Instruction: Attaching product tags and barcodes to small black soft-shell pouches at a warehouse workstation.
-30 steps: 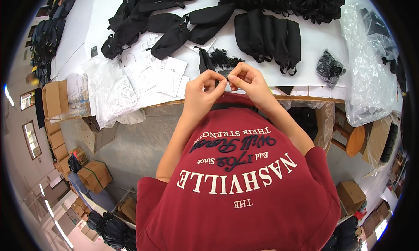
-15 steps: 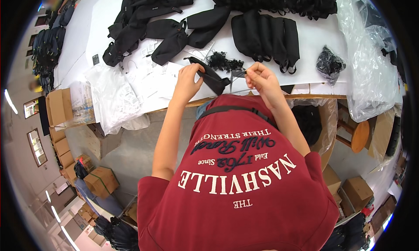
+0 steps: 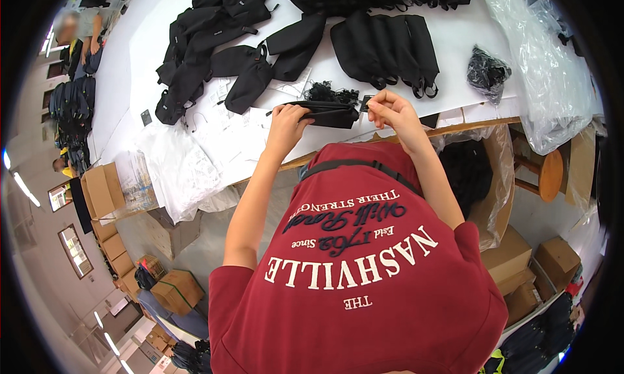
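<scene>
Near the front edge of the white table [image 3: 244,159], my left hand [image 3: 288,125] is closed round the left end of a flat black fabric pouch [image 3: 333,114]. The pouch lies nearly level, its right end just short of my other hand. My right hand [image 3: 392,114] pinches a small black tag [image 3: 366,103] between thumb and fingertips. A tangle of thin black cords [image 3: 330,92] lies right behind the pouch. Farther back, a row of black pouches with loops [image 3: 385,49] rests on the table, and more black pouches [image 3: 244,71] are piled to the left.
A clear plastic bag of black cords [image 3: 487,75] and large plastic sheeting [image 3: 546,75] cover the right side. White plastic bags [image 3: 179,169] hang over the front left edge. A wooden stool [image 3: 550,175] and cartons [image 3: 510,257] stand below right. A co-worker [image 3: 90,26] is at far left.
The pouch has turned from a steep slant to nearly level in my left hand. The right hand keeps its pinch, and the tag now shows flat. The view has shifted slightly.
</scene>
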`<state>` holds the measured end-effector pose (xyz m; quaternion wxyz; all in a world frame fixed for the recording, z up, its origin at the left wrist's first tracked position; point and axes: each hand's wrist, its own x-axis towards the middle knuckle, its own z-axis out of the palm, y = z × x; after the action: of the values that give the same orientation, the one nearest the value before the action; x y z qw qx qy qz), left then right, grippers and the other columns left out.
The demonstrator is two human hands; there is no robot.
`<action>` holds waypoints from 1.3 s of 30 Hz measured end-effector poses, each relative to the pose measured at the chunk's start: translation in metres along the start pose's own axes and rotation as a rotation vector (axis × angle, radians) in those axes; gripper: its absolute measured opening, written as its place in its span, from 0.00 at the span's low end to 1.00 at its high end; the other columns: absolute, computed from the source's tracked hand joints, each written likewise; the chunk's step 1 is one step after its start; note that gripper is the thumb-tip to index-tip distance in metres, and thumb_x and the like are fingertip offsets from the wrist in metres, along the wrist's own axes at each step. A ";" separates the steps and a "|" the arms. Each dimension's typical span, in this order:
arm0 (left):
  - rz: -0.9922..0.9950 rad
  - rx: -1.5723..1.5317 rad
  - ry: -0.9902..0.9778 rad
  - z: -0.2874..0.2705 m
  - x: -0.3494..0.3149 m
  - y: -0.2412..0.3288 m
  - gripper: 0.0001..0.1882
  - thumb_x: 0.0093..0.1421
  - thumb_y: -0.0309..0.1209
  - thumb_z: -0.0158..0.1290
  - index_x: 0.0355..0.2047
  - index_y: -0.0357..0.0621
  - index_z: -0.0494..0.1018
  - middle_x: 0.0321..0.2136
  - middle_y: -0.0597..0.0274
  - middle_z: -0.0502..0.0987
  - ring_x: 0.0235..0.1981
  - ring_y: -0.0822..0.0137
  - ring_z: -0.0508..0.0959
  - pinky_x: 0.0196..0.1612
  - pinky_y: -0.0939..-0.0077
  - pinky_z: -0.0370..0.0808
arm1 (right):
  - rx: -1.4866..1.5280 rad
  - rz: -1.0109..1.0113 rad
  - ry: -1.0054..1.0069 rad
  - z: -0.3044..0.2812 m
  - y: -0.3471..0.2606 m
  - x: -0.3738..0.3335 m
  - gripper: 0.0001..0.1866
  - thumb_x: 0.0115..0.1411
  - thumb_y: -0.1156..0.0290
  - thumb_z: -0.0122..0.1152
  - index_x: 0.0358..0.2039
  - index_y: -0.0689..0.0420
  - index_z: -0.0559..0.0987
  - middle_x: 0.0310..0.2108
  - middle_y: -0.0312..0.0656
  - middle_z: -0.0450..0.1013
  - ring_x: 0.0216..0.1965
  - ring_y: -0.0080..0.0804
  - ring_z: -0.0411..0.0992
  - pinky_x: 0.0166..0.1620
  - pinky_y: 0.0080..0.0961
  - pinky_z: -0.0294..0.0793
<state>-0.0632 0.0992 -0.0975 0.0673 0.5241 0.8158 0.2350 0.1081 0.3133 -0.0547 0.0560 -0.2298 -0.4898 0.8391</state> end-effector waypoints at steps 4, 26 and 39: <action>0.010 0.051 0.066 -0.002 0.003 0.014 0.07 0.50 0.26 0.56 0.30 0.40 0.74 0.27 0.62 0.75 0.34 0.62 0.73 0.43 0.68 0.61 | -0.181 0.108 -0.018 -0.002 -0.005 -0.005 0.08 0.60 0.68 0.57 0.34 0.60 0.75 0.22 0.35 0.72 0.19 0.17 0.64 0.24 0.13 0.64; -0.566 -0.999 -0.077 -0.056 -0.023 0.068 0.16 0.60 0.36 0.52 0.42 0.37 0.67 0.32 0.63 0.71 0.35 0.75 0.68 0.39 0.80 0.67 | -0.096 -0.227 0.184 -0.026 0.009 0.019 0.12 0.51 0.70 0.68 0.33 0.61 0.77 0.30 0.33 0.71 0.28 0.20 0.69 0.33 0.16 0.69; -0.424 -0.609 -0.371 -0.089 -0.009 0.088 0.13 0.60 0.36 0.49 0.41 0.41 0.68 0.24 0.53 0.74 0.28 0.59 0.74 0.34 0.69 0.70 | 0.666 -0.380 0.239 -0.072 -0.002 0.043 0.10 0.53 0.82 0.58 0.38 0.61 0.76 0.29 0.42 0.75 0.32 0.29 0.73 0.41 0.26 0.73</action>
<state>-0.0185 0.0934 0.0190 0.4119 0.3342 0.7730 0.3481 0.1010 0.3853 -0.0973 0.3383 -0.2005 -0.2150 0.8939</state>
